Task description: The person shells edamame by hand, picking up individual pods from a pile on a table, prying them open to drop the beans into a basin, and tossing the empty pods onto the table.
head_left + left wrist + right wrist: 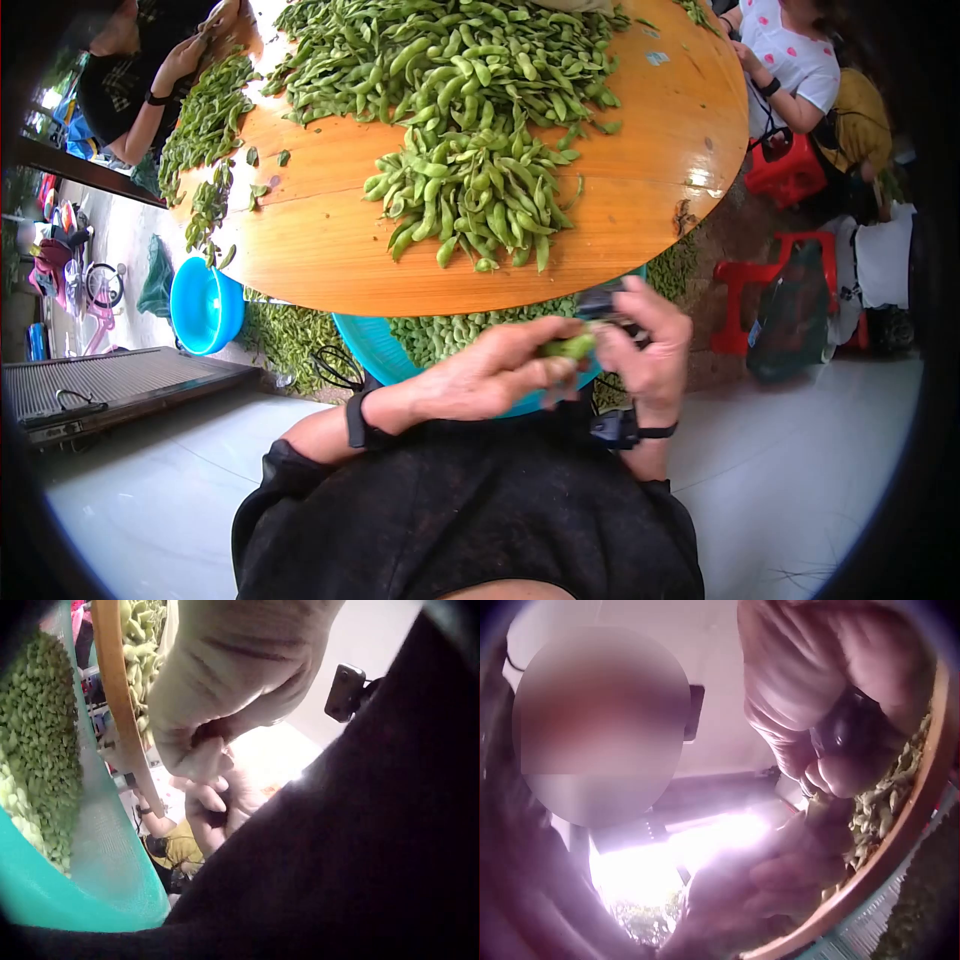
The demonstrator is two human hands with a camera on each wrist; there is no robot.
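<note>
In the head view the left hand (490, 372) holds green pods (572, 347) between thumb and fingers, in front of the table's near edge. Close against it, the right hand (645, 350) curls round a small dark tool (600, 303), its fingertips at the pods' end. The dark object also shows within the right hand (832, 682) in the right wrist view. Below the hands sits a blue-green basin (375, 345) with shelled green beans (430, 337). A large heap of pods (480, 190) lies on the round wooden table (310, 240).
A blue bowl (205, 305) stands left of the table, near a grey ridged panel (120, 385). Two people sit across the table, at left and right. Red stools (735, 300) and a dark green bag (795, 315) are at right. Pods lie on the floor around the basin.
</note>
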